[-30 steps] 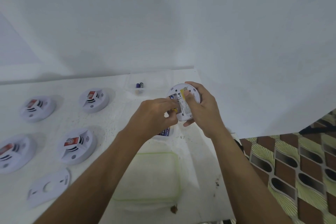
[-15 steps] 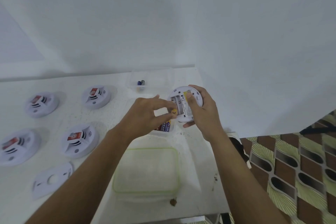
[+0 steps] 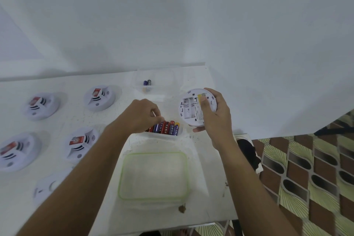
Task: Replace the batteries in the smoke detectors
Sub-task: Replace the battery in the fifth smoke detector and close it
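Early going, I judge: the right hand grips one detector at centre right, its battery bay empty, the left hand curls over the batteries mid-frame, grasp unclear, and four more detectors at left look unopened.

I get a single wide-angle view from the head, looking forward and down at the tabletop. It sits near: the left hand and right hand fill mid-frame, with wall above.
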The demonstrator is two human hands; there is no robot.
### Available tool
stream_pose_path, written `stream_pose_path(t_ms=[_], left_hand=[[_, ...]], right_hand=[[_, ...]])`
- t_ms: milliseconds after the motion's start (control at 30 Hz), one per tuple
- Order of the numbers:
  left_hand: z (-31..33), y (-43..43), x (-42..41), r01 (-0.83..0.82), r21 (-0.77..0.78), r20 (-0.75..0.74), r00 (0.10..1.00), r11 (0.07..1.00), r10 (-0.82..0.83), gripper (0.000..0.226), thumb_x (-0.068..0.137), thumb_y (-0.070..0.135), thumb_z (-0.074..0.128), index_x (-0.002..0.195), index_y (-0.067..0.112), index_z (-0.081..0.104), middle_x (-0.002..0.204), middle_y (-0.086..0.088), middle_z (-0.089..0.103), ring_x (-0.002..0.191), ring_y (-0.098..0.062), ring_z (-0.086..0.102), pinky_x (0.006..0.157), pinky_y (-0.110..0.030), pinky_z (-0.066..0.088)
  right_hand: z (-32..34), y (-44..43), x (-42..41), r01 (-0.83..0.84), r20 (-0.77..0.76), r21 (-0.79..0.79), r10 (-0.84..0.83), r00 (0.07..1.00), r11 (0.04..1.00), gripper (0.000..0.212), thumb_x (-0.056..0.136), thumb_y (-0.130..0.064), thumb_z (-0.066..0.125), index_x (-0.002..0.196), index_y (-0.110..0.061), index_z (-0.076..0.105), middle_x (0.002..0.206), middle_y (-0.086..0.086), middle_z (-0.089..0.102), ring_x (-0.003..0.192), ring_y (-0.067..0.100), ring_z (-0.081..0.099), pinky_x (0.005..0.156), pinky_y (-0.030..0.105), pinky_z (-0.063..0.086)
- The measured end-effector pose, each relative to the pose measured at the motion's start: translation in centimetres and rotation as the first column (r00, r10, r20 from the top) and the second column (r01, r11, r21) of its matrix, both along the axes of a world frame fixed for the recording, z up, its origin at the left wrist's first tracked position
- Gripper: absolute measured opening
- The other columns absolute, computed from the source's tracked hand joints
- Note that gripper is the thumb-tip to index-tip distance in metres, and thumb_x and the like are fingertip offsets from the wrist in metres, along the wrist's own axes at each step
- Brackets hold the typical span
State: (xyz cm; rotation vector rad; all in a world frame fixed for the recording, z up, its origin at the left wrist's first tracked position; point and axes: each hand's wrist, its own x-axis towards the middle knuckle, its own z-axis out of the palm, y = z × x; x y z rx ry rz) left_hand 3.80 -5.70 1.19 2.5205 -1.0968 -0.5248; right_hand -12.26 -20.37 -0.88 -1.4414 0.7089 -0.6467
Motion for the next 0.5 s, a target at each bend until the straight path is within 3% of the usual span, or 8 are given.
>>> stream_pose_path(t_ms=[100,200,300,500], left_hand=[[-0.1,-0.7,0.1,-0.023,0.115,-0.03,0.999,0.993,0.026,0.025,0.083,0.038,0.076,0.087,0.014,0.071,0.078,0.004,0.068,0.069,-0.011,0.066,0.055,-0.02,0.047],[0.0,-1.0,0.2,-0.084,0.122,-0.068,0.993,0.989,0.092,0.031,0.076,0.034,0.084,0.086,0.009,0.067,0.074,0.001,0.068,0.07,-0.016,0.07,0.063,-0.029,0.058],[0.0,-1.2,0.2,-0.128,0.098,-0.121,0.983,0.987,0.139,0.031,0.076,0.028,0.085,0.083,0.007,0.064,0.067,-0.002,0.071,0.058,-0.014,0.071,0.051,-0.022,0.055],[0.0,-1.3,0.4,-0.112,0.092,-0.131,0.984,0.989,0.124,0.034,0.076,0.034,0.084,0.08,0.008,0.063,0.062,-0.001,0.071,0.055,-0.014,0.071,0.054,-0.025,0.058]], right_hand=[[0.2,0.3,0.3,-0.009,0.002,-0.006,0.009,1.0,1.0,0.024,0.103,-0.03,0.054,0.126,-0.032,0.058,0.103,-0.018,0.067,0.086,0.009,0.073,0.046,0.034,0.057],[0.6,0.4,0.8,-0.015,0.001,-0.005,0.015,1.0,1.0,0.024,0.103,-0.03,0.055,0.126,-0.033,0.058,0.104,-0.018,0.067,0.087,0.013,0.073,0.046,0.034,0.057],[1.1,0.3,1.3,-0.016,0.005,0.006,0.016,1.0,1.0,0.024,0.102,-0.031,0.055,0.126,-0.035,0.058,0.107,-0.017,0.066,0.09,0.016,0.072,0.046,0.034,0.057],[1.5,0.2,2.2,-0.017,0.008,0.009,0.017,1.0,1.0,0.024,0.102,-0.031,0.056,0.126,-0.035,0.059,0.111,-0.017,0.065,0.094,0.017,0.071,0.048,0.038,0.058]])
